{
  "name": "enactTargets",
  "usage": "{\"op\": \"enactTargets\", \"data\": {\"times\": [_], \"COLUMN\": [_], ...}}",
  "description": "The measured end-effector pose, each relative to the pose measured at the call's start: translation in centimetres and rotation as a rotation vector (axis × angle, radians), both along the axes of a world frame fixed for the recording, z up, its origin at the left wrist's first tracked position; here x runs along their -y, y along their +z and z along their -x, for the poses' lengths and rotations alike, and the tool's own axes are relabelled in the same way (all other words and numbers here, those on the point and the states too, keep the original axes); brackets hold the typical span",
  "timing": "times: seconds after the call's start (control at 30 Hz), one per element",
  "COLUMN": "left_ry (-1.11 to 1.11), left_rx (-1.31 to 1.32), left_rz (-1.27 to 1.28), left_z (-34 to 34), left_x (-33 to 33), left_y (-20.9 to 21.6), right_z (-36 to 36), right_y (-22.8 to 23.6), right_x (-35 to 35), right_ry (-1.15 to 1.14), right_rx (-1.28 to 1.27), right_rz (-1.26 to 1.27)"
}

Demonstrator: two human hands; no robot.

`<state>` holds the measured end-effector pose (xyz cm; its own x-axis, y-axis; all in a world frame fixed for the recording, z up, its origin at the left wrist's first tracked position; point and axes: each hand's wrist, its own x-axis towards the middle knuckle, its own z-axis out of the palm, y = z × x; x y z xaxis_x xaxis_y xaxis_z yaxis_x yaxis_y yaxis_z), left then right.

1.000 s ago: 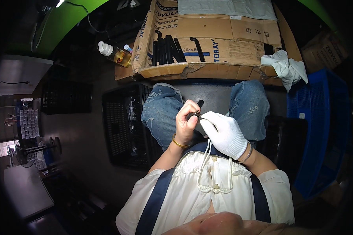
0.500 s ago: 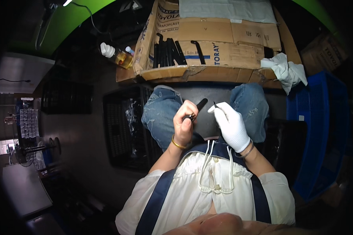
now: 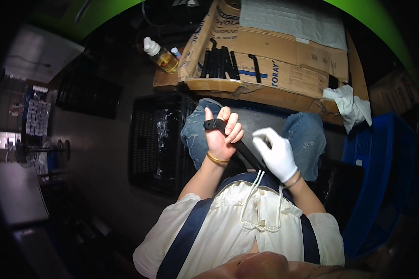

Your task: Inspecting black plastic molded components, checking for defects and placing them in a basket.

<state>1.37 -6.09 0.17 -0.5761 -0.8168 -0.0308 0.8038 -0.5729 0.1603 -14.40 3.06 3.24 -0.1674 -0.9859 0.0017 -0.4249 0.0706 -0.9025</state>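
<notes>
My bare left hand (image 3: 222,145) is closed around a black plastic bar (image 3: 249,153) with a bent, hooked end. The hooked end, with a hole in it, lies over the palm; the straight part slants down to the right toward my lap. Beside it, my white-gloved right hand (image 3: 278,154) has its fingers curled in toward the thumb, a little apart from the bar. Whatever those fingers hold is hidden. Several similar black bars (image 3: 217,64) lie at the left of an open cardboard box (image 3: 288,74) in front of me, and a single bar (image 3: 255,68) lies to their right.
Left of the box stands a pump bottle (image 3: 165,59) of yellowish liquid. A white cloth (image 3: 349,104) hangs over the box's right front corner. Black crates (image 3: 137,149) stand on the floor at my left, and a blue crate (image 3: 368,186) at my right.
My left hand has turned palm up, bringing the bar's hooked end into sight and swinging its straight part toward me. My right hand has lowered slightly; the thin dark pointed tool in its fingers no longer shows.
</notes>
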Motion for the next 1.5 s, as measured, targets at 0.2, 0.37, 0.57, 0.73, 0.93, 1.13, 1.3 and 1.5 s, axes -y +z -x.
{"op": "enactTargets", "data": {"times": [0.2, 0.37, 0.57, 0.73, 0.93, 1.13, 1.3, 1.5], "left_ry": [-0.205, -0.215, -0.247, -0.269, -0.167, -0.288, -0.243, -0.158], "left_rx": [-0.079, -0.128, 0.417, 0.915, 1.303, 1.257, 1.405, 1.379], "left_rz": [0.024, -0.004, -0.009, 0.531, 0.718, 0.429, 0.741, 0.9], "left_z": [-0.1, 1.6, 7.9, 9.3, 7.1, 9.0, 13.1, 14.6], "left_x": [0.7, 0.4, -5.3, -7.0, -1.9, 0.5, 2.0, 3.0], "left_y": [0.7, 0.7, -1.1, -4.6, -8.2, -9.6, -9.7, -9.3], "right_z": [-0.4, 0.3, 2.6, 14.0, 26.6, 21.2, 21.8, 24.5], "right_y": [-1.3, -1.6, -3.9, -7.0, -21.2, -36.7, -42.1, -44.9], "right_x": [-4.1, -5.0, -6.9, -11.1, -30.2, -41.2, -34.2, -26.0], "right_ry": [0.366, 0.311, 0.076, -0.616, -1.633, -1.485, -1.198, -1.047], "right_rx": [-0.136, -0.095, 0.055, -0.138, 0.504, 0.506, 0.201, 0.39], "right_rz": [-0.225, -0.178, -0.163, -0.029, -0.482, -0.895, -0.976, -1.171]}}
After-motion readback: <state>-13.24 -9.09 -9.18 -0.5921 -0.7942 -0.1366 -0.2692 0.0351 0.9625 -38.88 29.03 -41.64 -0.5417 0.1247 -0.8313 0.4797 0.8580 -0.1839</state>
